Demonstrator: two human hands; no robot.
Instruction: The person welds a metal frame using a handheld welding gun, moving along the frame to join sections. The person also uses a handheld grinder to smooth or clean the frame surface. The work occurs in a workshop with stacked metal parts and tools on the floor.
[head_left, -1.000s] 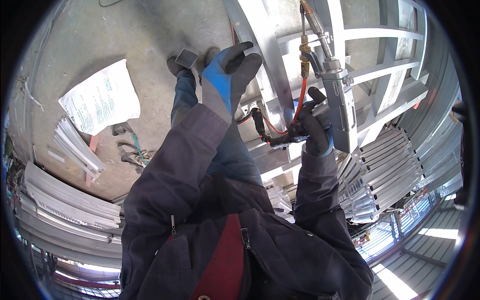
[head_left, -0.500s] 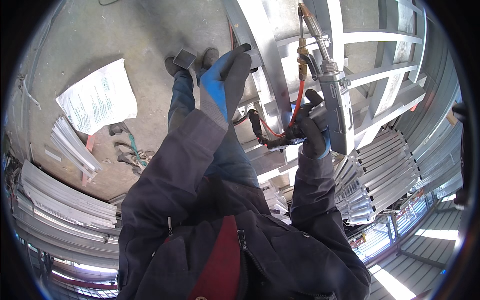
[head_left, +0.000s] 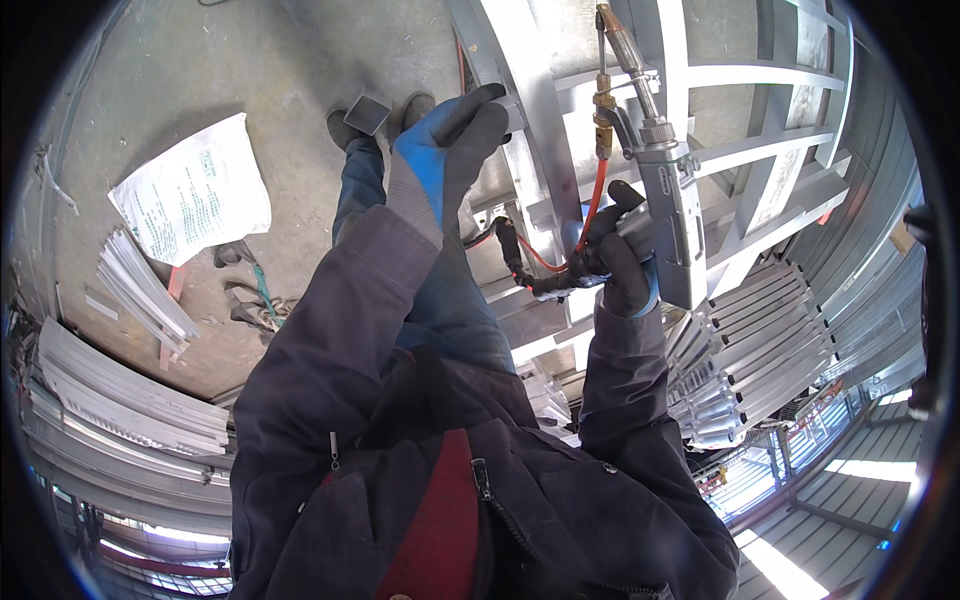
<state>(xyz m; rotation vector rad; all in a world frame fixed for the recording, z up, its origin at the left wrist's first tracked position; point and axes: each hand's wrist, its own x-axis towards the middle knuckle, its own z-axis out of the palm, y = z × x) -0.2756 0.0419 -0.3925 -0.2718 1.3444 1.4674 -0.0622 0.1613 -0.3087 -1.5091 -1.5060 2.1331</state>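
Note:
My left hand (head_left: 452, 150), in a grey and blue glove, is closed with its fingertips at a small grey metal piece (head_left: 514, 113), against the long metal bar (head_left: 528, 120) of a frame. My right hand (head_left: 625, 255), in a dark glove, wraps round the handle of a silver welding gun (head_left: 672, 225). Its nozzle points away from me, up toward the frame's far part. A red hose (head_left: 597, 205) joins a brass fitting (head_left: 603, 115) beside the nozzle, and a black-wrapped cable (head_left: 512, 255) trails from the handle to the left.
The metal frame's crossbars (head_left: 765, 74) spread to the right. Stacked metal profiles (head_left: 770, 350) lie at the lower right, and long pale strips (head_left: 130, 390) at the left. A white printed sack (head_left: 195, 190) lies on the floor, and a square tube end (head_left: 369, 114) stands by my feet.
My left hand has shifted very slightly left. The view has moved a little. My right hand keeps the same hold on the welding gun.

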